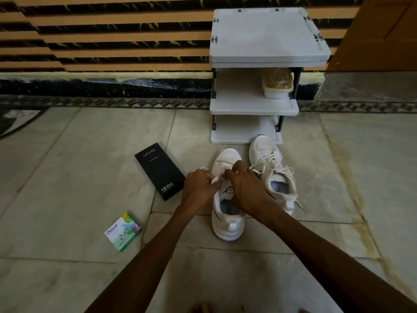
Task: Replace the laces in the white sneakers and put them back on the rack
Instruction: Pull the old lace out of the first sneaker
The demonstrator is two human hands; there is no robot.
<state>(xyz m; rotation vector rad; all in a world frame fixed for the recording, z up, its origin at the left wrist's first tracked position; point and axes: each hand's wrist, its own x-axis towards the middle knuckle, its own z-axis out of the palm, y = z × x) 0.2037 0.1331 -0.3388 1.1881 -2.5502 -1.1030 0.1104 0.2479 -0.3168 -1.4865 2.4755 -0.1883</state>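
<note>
Both grips on the lace (pixel 216 180) of the near sneaker (pixel 228 224).
My left grip (pixel 199 185) pinches the white lace; my right grip (pixel 246 190) curls its fingers onto it above the tongue. The sneaker stands on the floor (pixel 67 177) near the rack (pixel 252 107), with the laced second sneaker (pixel 269 159) just right and a black box (pixel 159 170) left.

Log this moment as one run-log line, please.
left hand: pinches lace | right hand: pinches lace | nearer sneaker: floor, being laced | farther sneaker: floor, laced, untied
</note>
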